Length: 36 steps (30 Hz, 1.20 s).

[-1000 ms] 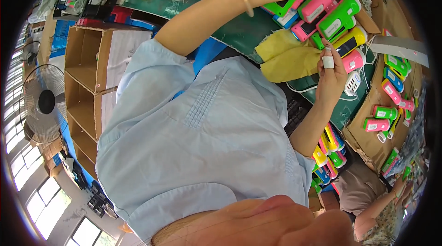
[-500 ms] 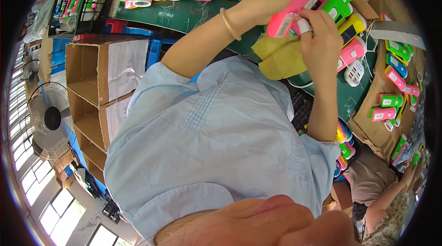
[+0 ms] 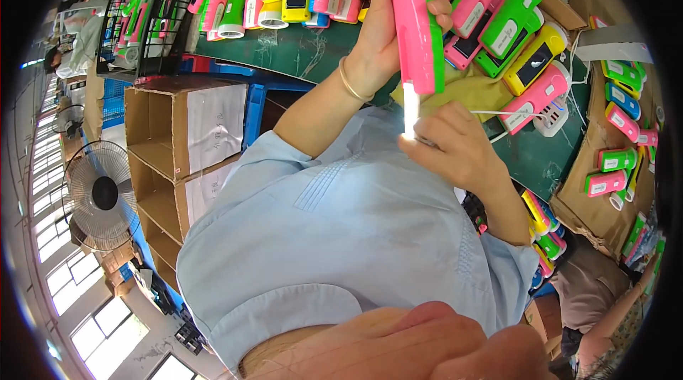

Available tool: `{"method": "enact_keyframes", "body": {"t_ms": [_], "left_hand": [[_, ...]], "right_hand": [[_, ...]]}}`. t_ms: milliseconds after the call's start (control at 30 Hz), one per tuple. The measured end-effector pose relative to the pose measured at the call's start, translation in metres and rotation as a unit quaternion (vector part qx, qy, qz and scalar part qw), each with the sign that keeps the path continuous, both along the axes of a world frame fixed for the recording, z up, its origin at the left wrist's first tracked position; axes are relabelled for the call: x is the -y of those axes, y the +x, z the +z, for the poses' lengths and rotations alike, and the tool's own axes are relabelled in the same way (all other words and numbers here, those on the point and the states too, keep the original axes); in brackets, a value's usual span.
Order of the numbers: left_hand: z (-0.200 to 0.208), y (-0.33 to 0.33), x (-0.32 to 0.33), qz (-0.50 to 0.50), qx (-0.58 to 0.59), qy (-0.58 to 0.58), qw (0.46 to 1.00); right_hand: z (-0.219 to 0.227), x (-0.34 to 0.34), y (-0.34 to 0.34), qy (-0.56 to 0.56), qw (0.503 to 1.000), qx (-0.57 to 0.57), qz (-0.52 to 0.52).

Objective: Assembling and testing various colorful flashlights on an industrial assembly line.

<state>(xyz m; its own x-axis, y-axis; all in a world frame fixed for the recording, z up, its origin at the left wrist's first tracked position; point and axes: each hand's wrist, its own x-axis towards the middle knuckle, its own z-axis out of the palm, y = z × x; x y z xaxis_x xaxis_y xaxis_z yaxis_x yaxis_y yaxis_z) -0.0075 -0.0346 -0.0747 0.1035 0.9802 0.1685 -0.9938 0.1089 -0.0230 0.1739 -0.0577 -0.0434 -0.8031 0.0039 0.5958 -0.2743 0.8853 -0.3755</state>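
Gripping the pink-and-green flashlight [image 3: 415,31] in the left hand [image 3: 383,37]; curling the right hand [image 3: 457,144] just below, beside the glowing strip [image 3: 410,111], not showing whether gripping anything; possibly snagging the adjacent white cable [image 3: 491,113] by pulling, or dropping the flashlight by loosening.

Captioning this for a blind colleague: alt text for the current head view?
The left hand grips a pink-and-green flashlight, a white glow at its lower end, the right hand beside the glow. Colourful flashlights crowd a green table.
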Motion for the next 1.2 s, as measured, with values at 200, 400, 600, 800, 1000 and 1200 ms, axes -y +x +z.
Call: {"method": "enact_keyframes", "body": {"t_ms": [200, 400, 600, 800, 1000, 1200], "left_hand": [[0.013, 0.023, 0.006, 0.178, -0.281, 0.014, 0.943], [0.024, 0.019, 0.011, 0.208, -0.433, -0.068, 0.875], [0.024, 0.007, 0.019, 0.129, -0.497, -0.040, 0.857], [0.023, 0.012, 0.023, 0.137, -0.527, -0.081, 0.835], [0.014, 0.004, 0.024, 0.178, -0.615, 0.035, 0.767], [0.033, 0.002, 0.031, 0.143, -0.753, 0.014, 0.643]], "right_hand": [[0.000, 0.002, -0.039, -0.134, 0.897, -0.077, -0.414], [-0.028, -0.019, -0.023, -0.507, 0.823, 0.017, -0.253], [-0.039, -0.027, 0.015, -0.543, 0.787, 0.051, -0.287], [-0.037, -0.016, 0.018, -0.591, 0.748, 0.053, -0.299], [-0.029, -0.018, 0.017, -0.550, 0.775, 0.001, -0.312], [0.008, -0.033, 0.003, -0.498, 0.834, -0.034, -0.236]]}}
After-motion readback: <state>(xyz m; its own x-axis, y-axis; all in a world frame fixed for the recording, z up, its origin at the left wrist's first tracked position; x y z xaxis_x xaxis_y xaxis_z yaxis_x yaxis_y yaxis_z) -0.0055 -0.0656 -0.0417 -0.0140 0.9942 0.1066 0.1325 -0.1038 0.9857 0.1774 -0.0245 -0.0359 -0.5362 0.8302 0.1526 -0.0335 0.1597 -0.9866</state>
